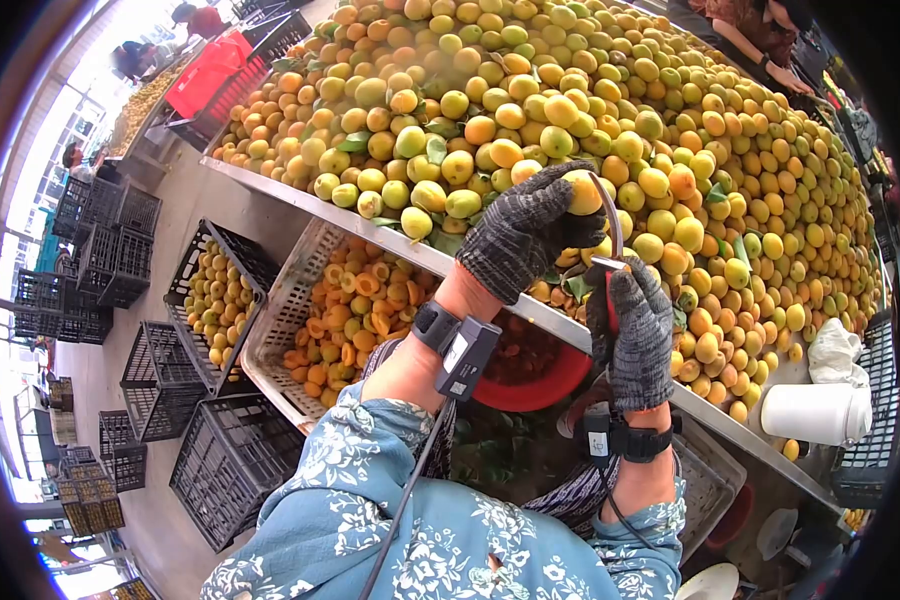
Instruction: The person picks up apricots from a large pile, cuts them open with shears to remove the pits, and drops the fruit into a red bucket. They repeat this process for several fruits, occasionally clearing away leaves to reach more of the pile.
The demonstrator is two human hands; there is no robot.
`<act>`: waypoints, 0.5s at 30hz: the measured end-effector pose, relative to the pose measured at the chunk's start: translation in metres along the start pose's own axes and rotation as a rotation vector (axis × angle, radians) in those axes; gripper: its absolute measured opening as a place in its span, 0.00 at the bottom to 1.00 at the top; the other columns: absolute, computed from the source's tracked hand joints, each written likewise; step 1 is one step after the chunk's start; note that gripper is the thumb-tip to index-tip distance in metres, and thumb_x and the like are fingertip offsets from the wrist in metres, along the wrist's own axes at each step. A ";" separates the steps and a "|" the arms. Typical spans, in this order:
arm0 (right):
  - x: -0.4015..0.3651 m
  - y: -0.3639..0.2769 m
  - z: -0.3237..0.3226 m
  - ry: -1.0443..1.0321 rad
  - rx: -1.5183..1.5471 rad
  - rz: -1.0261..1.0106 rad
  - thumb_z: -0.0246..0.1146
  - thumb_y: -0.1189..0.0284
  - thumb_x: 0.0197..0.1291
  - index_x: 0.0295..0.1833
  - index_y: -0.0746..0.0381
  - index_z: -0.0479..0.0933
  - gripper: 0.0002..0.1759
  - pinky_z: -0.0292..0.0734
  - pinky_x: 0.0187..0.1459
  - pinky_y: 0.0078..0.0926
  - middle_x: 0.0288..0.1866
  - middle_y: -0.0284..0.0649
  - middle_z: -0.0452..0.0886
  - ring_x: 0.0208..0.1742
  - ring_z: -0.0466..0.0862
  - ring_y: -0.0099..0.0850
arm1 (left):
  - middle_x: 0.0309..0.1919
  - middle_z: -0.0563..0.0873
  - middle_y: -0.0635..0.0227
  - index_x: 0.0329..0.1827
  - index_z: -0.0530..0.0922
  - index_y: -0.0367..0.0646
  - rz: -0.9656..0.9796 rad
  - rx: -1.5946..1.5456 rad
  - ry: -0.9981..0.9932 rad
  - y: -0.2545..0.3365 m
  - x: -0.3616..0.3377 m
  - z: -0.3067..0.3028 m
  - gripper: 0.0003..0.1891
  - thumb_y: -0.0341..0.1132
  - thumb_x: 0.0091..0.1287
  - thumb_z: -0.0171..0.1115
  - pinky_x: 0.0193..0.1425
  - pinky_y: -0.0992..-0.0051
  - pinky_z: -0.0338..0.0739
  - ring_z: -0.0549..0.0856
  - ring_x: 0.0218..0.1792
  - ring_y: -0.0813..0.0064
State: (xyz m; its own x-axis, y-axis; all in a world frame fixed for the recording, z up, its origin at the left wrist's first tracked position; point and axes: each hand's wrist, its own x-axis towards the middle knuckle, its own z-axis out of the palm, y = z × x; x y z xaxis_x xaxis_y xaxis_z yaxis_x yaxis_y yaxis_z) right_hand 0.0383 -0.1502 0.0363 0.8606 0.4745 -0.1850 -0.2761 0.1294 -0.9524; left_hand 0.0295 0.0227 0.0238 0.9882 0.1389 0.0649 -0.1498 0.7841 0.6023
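Note:
My left hand (518, 232), in a dark grey knit glove, is closed around a yellow apricot (581, 193) above the table's near edge. In my right hand (640, 340), gloved the same way, is a thin curved blade (613, 215) with a red handle (612, 303), a curved knife by its look. Its blade points up and passes right at the apricot's side. Beyond both hands rises a big heap of whole apricots (450, 165) with some green leaves. Below my hands, a red basin (535, 395) contains small brownish pieces.
A pale crate (260, 350) of halved apricots stands at my left. Black crates (235, 465) are on the floor further left, one with whole fruit. A white container (808, 413) lies at the right. Across the heap, another person's arm (745, 45) reaches in.

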 end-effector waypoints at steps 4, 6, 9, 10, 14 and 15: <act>0.000 0.004 0.002 0.040 0.027 -0.013 0.61 0.60 0.66 0.46 0.63 0.79 0.16 0.61 0.15 0.11 0.23 0.29 0.76 0.16 0.70 0.15 | 0.46 0.83 0.63 0.62 0.72 0.37 -0.028 0.020 0.007 -0.002 0.001 -0.001 0.20 0.37 0.70 0.58 0.56 0.69 0.80 0.85 0.48 0.69; 0.000 0.007 0.006 0.039 0.066 -0.017 0.60 0.61 0.66 0.45 0.63 0.79 0.15 0.61 0.19 0.11 0.24 0.27 0.75 0.20 0.70 0.14 | 0.46 0.83 0.63 0.61 0.72 0.37 -0.029 0.033 0.016 -0.003 -0.001 0.001 0.20 0.38 0.70 0.58 0.55 0.71 0.80 0.84 0.47 0.71; 0.003 0.010 0.011 0.061 0.107 -0.039 0.60 0.62 0.67 0.46 0.62 0.79 0.14 0.64 0.23 0.11 0.28 0.26 0.76 0.24 0.71 0.13 | 0.44 0.82 0.66 0.58 0.74 0.39 0.006 0.203 0.022 -0.005 -0.003 0.004 0.18 0.39 0.70 0.59 0.52 0.73 0.81 0.84 0.45 0.73; 0.005 0.011 0.011 0.083 0.107 -0.059 0.61 0.62 0.67 0.47 0.62 0.79 0.14 0.68 0.23 0.10 0.31 0.27 0.79 0.25 0.73 0.14 | 0.43 0.82 0.67 0.56 0.75 0.40 0.045 0.360 0.018 -0.006 -0.003 0.006 0.17 0.40 0.70 0.60 0.49 0.73 0.81 0.84 0.44 0.75; 0.014 0.022 0.007 0.039 0.061 -0.119 0.59 0.62 0.68 0.49 0.61 0.78 0.14 0.71 0.28 0.09 0.35 0.27 0.80 0.30 0.76 0.14 | 0.41 0.82 0.68 0.54 0.75 0.41 -0.032 0.254 0.000 -0.008 -0.004 0.014 0.16 0.41 0.70 0.59 0.48 0.76 0.80 0.83 0.41 0.77; 0.016 0.027 0.010 0.094 0.091 -0.134 0.59 0.62 0.68 0.48 0.61 0.77 0.13 0.72 0.28 0.10 0.36 0.28 0.80 0.32 0.77 0.14 | 0.41 0.82 0.68 0.53 0.75 0.41 -0.033 0.263 0.037 -0.008 -0.005 0.015 0.15 0.40 0.70 0.59 0.48 0.76 0.80 0.83 0.41 0.77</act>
State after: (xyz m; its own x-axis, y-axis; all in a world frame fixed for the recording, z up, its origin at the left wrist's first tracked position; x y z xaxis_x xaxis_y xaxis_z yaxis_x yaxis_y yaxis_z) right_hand 0.0399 -0.1307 0.0099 0.9273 0.3647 -0.0841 -0.1904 0.2663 -0.9449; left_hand 0.0261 0.0066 0.0309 0.9898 0.1413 0.0153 -0.0987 0.6055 0.7897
